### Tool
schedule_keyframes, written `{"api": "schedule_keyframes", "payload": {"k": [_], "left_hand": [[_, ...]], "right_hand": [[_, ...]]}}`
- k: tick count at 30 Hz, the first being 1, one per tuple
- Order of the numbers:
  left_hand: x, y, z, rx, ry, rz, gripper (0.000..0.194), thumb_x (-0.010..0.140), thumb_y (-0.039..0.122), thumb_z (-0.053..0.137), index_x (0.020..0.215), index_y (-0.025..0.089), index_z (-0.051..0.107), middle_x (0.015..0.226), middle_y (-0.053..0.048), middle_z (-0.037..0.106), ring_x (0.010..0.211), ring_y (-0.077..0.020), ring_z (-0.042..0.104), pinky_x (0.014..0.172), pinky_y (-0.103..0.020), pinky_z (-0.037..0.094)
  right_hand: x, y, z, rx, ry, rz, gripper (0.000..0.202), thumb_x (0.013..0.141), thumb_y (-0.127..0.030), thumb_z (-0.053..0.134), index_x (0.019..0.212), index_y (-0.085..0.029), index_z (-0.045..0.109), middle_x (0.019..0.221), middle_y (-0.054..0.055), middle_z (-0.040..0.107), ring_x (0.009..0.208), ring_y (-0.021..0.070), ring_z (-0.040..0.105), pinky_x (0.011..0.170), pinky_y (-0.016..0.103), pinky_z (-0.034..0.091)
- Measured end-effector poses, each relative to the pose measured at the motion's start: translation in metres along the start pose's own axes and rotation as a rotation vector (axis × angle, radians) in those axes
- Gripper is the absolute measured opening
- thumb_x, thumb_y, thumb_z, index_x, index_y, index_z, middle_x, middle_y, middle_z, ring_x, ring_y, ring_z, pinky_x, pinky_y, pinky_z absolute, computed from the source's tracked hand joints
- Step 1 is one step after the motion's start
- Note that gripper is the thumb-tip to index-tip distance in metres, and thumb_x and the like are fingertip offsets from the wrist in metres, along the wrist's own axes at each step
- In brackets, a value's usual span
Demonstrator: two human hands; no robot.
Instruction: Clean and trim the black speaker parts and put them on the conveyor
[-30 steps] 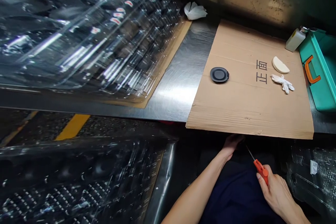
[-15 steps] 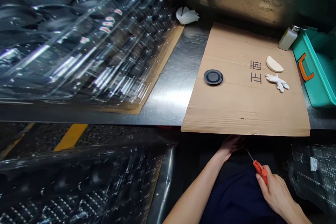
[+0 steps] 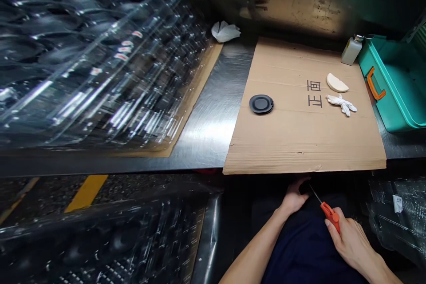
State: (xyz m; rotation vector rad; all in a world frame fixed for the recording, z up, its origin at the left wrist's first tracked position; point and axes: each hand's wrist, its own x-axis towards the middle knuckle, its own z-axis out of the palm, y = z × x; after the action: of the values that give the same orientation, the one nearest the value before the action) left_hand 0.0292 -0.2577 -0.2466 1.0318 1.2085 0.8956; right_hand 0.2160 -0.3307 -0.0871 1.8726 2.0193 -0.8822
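In my right hand (image 3: 354, 239) is an orange-handled utility knife (image 3: 330, 216), its thin blade slanting up and left toward my other hand. My left hand (image 3: 294, 197) is just below the table's front edge, its fingers curled around something dark that blends into the shadow. The blade tip lies close to those fingers; whether it touches anything is too dark to see. Above, a round black lid-like part (image 3: 261, 104) rests on a cardboard sheet (image 3: 282, 146) on the table.
A white half-round pad (image 3: 337, 83), a crumpled white glove (image 3: 342, 104) and a pump bottle (image 3: 352, 49) are on the cardboard's right. Beside them stands a teal bin (image 3: 392, 102). Stacked clear trays (image 3: 100, 66) fill the left; more trays (image 3: 100, 239) sit below, with bagged trays (image 3: 404, 213) at right.
My left hand has turned slightly and come a little lower, showing more of the thumb. The right hand and knife have hardly moved. The view has shifted a little to the right.
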Motion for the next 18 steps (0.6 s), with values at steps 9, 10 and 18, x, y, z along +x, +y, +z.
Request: {"api": "schedule_keyframes", "payload": {"k": [9, 10, 18], "left_hand": [[0.010, -0.003, -0.012, -0.562, 0.189, -0.451, 0.060, 0.065, 0.033, 0.091, 0.118, 0.019, 0.066, 0.104, -0.010, 0.076, 0.083, -0.0223, 0.074, 0.075, -0.036, 0.060], [0.010, -0.003, -0.015, -0.612, 0.168, -0.499, 0.060, 0.066, 0.031, 0.090, 0.119, 0.019, 0.065, 0.101, -0.009, 0.076, 0.078, -0.0214, 0.074, 0.073, -0.036, 0.061], [-0.001, -0.004, -0.019, -0.504, 0.040, -0.558, 0.061, 0.069, 0.028, 0.088, 0.125, 0.026, 0.063, 0.118, -0.010, 0.074, 0.104, -0.0270, 0.073, 0.081, -0.035, 0.061]], "right_hand": [[-0.008, 0.000, 0.014, 0.087, -0.017, -0.051, 0.030, 0.103, -0.041, 0.030, 0.108, -0.022, 0.052, 0.076, 0.004, 0.066, 0.069, 0.0245, 0.066, 0.063, 0.029, 0.034], [-0.011, 0.000, 0.014, 0.106, -0.019, -0.057, 0.029, 0.102, -0.042, 0.033, 0.109, -0.023, 0.054, 0.079, 0.004, 0.067, 0.072, 0.0244, 0.066, 0.064, 0.029, 0.036], [-0.060, 0.056, 0.021, 0.672, 0.224, 0.120, 0.034, 0.088, -0.057, 0.062, 0.098, -0.026, 0.071, 0.091, 0.001, 0.073, 0.089, 0.0215, 0.069, 0.080, 0.028, 0.052]]}}
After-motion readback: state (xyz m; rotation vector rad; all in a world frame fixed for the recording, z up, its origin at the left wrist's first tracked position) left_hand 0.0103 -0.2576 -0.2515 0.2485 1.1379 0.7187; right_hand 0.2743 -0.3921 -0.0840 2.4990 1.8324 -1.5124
